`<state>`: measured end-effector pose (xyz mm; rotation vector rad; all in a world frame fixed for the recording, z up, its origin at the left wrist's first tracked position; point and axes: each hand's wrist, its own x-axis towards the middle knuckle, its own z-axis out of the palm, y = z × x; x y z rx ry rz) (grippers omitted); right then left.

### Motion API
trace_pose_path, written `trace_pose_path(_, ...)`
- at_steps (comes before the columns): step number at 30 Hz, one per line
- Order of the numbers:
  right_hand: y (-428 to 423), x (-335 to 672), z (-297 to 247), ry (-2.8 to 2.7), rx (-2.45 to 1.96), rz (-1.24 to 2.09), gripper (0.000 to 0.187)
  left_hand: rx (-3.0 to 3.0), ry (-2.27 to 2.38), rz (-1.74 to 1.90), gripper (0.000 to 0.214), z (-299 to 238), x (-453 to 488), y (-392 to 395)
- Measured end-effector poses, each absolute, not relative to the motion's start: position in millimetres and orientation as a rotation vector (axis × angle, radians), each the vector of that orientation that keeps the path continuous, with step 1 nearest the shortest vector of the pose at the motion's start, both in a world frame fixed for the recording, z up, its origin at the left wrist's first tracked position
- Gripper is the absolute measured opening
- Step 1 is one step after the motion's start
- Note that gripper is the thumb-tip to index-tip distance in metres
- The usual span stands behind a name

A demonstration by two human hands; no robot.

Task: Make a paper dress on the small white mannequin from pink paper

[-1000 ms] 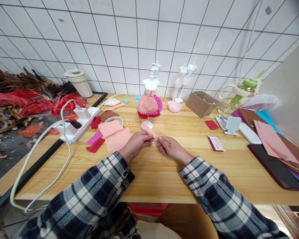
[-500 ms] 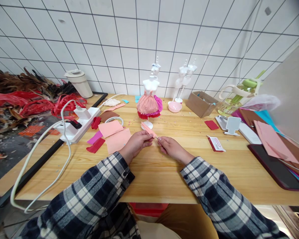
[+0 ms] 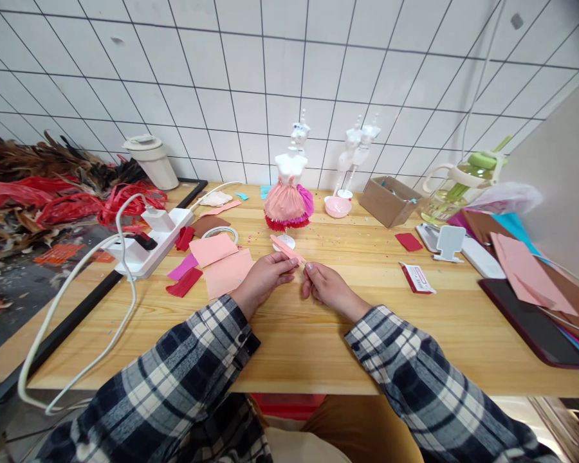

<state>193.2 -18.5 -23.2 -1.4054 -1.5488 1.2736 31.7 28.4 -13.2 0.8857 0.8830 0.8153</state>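
Note:
A narrow folded strip of pink crepe paper (image 3: 284, 247) is pinched in my left hand (image 3: 266, 280), its far end pointing up and left. My right hand (image 3: 329, 286) is closed at the strip's near end, thumb against the fingers; what sits inside the pinch is too small to make out. Just beyond the strip stands a small white dress form (image 3: 291, 168) on a round base, wearing a layered skirt (image 3: 284, 204) in pink, magenta and red. Pink paper sheets (image 3: 229, 273) lie to the left of my left hand, beside magenta and red pieces (image 3: 184, 283).
Left are a white power strip (image 3: 159, 244) with looping cables, a tape roll (image 3: 222, 233) and a cup (image 3: 152, 161). Behind stand more dress forms (image 3: 359, 145), a pink bowl (image 3: 338, 206) and a cardboard box (image 3: 390, 200). Right are a phone stand (image 3: 450, 243) and a dark tablet (image 3: 531, 328).
My right hand has shifted slightly left, up against the strip's near end. The thin dark tip seen between the hands before no longer shows. My left hand keeps its pinch.

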Motion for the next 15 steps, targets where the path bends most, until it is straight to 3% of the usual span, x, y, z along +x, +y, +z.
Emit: trace_pose_path(15, -18.4, 190.9, -20.7, -1.46, -1.386, 1.311, 0.043, 0.872, 0.885, 0.836, 0.031, -12.1, 32.4, 27.0)
